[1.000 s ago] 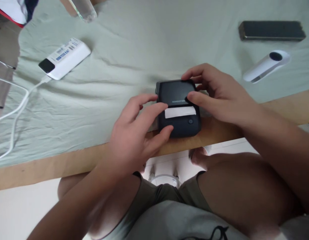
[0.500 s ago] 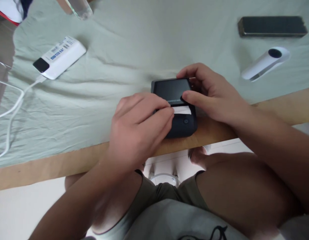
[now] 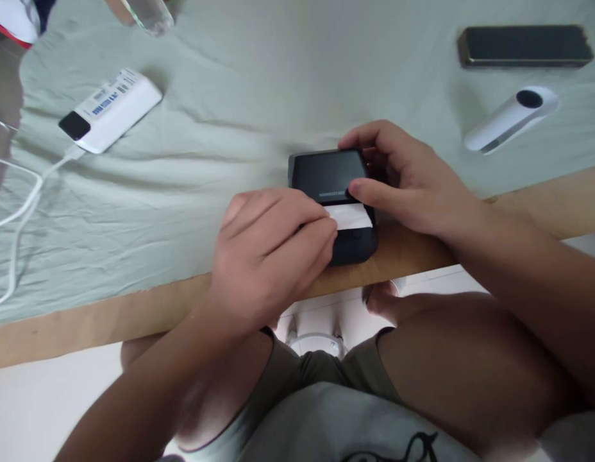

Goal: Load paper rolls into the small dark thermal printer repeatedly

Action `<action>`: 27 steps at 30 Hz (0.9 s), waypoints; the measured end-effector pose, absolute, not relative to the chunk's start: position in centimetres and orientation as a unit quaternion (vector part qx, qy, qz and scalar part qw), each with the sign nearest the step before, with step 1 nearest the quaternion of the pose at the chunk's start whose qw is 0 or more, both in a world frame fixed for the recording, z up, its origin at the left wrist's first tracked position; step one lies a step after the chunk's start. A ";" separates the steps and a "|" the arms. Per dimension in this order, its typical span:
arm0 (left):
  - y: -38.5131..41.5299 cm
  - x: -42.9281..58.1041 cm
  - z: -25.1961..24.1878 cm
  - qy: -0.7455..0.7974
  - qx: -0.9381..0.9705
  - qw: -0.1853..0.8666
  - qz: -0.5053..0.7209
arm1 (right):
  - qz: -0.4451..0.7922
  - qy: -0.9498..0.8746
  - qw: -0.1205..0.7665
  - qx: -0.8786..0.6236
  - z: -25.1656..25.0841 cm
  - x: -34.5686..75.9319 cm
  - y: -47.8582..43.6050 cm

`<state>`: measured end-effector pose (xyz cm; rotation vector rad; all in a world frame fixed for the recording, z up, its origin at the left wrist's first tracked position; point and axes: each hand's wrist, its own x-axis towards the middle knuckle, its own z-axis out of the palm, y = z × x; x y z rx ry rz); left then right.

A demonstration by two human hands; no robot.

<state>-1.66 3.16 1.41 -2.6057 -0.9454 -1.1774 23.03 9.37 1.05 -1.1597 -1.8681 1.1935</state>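
Observation:
A small black label printer [image 3: 329, 172] lies at the near edge of the cloth-covered table, its front over the bare wooden edge. A strip of white paper [image 3: 350, 217] sticks out of the slot across its top. My left hand [image 3: 273, 250] pinches the left end of this strip between thumb and fingers. On the printer's right side, my right hand [image 3: 403, 176] grips the body, with the thumb on the top and the fingers around the far corner. The left hand hides the printer's near left part.
A white power bank [image 3: 117, 112] with a plugged-in white cable [image 3: 40, 183] lies at the left. A dark oblong case [image 3: 526, 46] and a white handheld device [image 3: 511, 122] lie at the right. A clear glass [image 3: 153, 14] stands at the far left.
More of the white paper strip shows out of the slot, and it now covers the printer's round button. My left hand has shifted slightly; the right hand keeps its grip.

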 end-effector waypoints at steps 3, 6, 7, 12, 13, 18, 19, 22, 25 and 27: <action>3.0 -1.8 1.5 -0.319 -0.868 0.060 -0.375 | 0.475 -0.701 0.303 -0.437 1.4 23.0 9.6; 3.0 -1.7 1.5 -0.320 -0.866 0.061 -0.379 | 0.496 -0.707 0.279 -0.419 1.7 23.2 9.9; 2.9 -1.7 1.4 -0.319 -0.864 0.060 -0.384 | 0.499 -0.711 0.271 -0.414 1.8 23.2 10.0; 2.8 -1.7 1.2 -0.338 -0.856 0.038 -0.389 | 0.487 -0.723 0.237 -0.428 2.1 23.3 10.2; 2.8 -1.8 1.2 -0.346 -0.856 0.038 -0.384 | 0.486 -0.725 0.236 -0.428 2.0 23.2 10.2; 2.7 -1.9 1.3 -0.370 -0.853 0.053 -0.364 | 0.458 -0.729 0.281 -0.424 1.3 22.8 9.6; 2.7 -1.9 1.3 -0.373 -0.853 0.055 -0.361 | 0.450 -0.726 0.297 -0.427 1.1 22.8 9.4; 2.9 -1.9 1.2 -0.377 -0.854 0.058 -0.355 | 0.440 -0.705 0.341 -0.440 0.9 22.7 9.0; 3.2 -1.7 1.0 -0.367 -0.844 0.091 -0.379 | 0.438 -0.691 0.363 -0.445 0.8 22.7 8.8; 3.3 -1.5 0.9 -0.374 -0.838 0.093 -0.386 | 0.436 -0.692 0.362 -0.447 0.8 22.7 8.8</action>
